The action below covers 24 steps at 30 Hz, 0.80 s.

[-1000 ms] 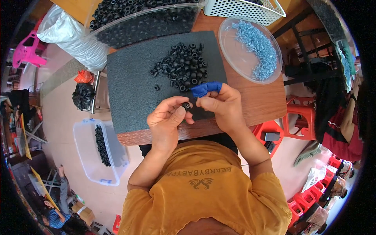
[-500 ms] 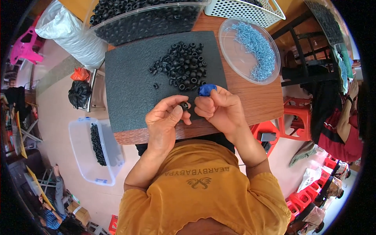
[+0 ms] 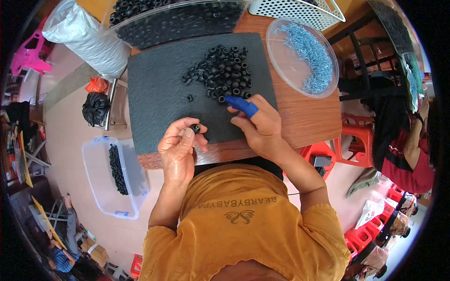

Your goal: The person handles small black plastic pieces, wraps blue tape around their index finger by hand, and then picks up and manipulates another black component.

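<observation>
Between thumb and fingertips, my left hand (image 3: 176,147) pinches a small round black part (image 3: 195,128) with a hollow end, just above the mat's front edge. My right hand (image 3: 265,124) wears a blue finger cover (image 3: 243,106) on its index finger. That finger stretches to the near edge of a heap of similar black parts (image 3: 227,70), while the thumb stays apart from it. Nothing shows between the right fingers. Under the heap lies a dark grey textured mat (image 3: 152,89). One loose black part (image 3: 190,98) sits left of the heap.
A clear bin (image 3: 178,33) full of black parts stands behind the mat. At the right are a round clear lid (image 3: 290,70) with tiny light-blue pieces and a white perforated basket (image 3: 300,16). Another clear bin (image 3: 101,187) is on the floor at left, near a white sack (image 3: 84,42).
My right hand has moved away from the left hand, and its blue-covered finger has stretched out toward the heap. My left hand has shifted left, still holding the black part.
</observation>
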Available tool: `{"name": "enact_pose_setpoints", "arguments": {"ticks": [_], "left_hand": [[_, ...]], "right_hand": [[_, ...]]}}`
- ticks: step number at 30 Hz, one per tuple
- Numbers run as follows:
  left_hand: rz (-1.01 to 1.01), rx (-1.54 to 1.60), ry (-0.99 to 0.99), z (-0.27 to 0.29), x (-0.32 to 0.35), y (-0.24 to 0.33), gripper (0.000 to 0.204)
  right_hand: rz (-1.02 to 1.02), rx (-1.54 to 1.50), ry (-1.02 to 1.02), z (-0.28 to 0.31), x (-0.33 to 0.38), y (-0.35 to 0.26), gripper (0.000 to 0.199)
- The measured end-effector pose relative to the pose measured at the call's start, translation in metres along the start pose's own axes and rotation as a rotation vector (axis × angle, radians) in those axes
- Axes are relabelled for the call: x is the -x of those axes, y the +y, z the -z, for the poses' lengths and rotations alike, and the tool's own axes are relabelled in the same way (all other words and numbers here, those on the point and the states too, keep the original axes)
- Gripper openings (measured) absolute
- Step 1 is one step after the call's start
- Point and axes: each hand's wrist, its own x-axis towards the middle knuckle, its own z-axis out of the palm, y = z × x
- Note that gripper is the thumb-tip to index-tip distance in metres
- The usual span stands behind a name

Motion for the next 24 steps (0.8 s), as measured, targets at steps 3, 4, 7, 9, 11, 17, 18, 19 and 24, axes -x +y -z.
{"name": "enact_pose_setpoints", "arguments": {"ticks": [3, 4, 7, 9, 11, 17, 18, 19, 24], "left_hand": [[-0.02, -0.028, 0.017, 0.003, 0.003, 0.003, 0.018], [-0.024, -0.029, 0.022, 0.004, 0.003, 0.004, 0.018], [-0.002, 0.0, 0.076, 0.006, 0.003, 0.006, 0.019], [-0.013, 0.028, 0.087, 0.008, 0.004, 0.006, 0.019], [-0.009, 0.044, 0.09, 0.007, 0.004, 0.007, 0.019], [-0.005, 0.06, 0.093, 0.008, 0.003, 0.006, 0.019], [-0.004, 0.061, 0.097, 0.008, 0.003, 0.005, 0.019], [-0.005, 0.061, 0.098, 0.009, 0.003, 0.005, 0.019], [0.014, 0.082, 0.107, 0.008, 0.004, 0.006, 0.019]], "right_hand": [[0.213, 0.115, 0.024, -0.009, -0.006, 0.006, 0.033], [0.251, 0.137, 0.023, -0.011, -0.009, 0.006, 0.035], [0.305, 0.168, -0.004, -0.02, -0.015, 0.006, 0.038], [0.321, 0.18, -0.03, -0.028, -0.019, 0.006, 0.039], [0.356, 0.169, -0.023, -0.038, -0.027, 0.009, 0.041], [0.457, 0.362, -0.057, -0.068, -0.048, 0.017, 0.027], [0.458, 0.363, -0.056, -0.072, -0.049, 0.016, 0.027], [0.465, 0.406, -0.064, -0.075, -0.051, 0.015, 0.023], [0.484, 0.409, -0.082, -0.077, -0.054, 0.015, 0.019]]}}
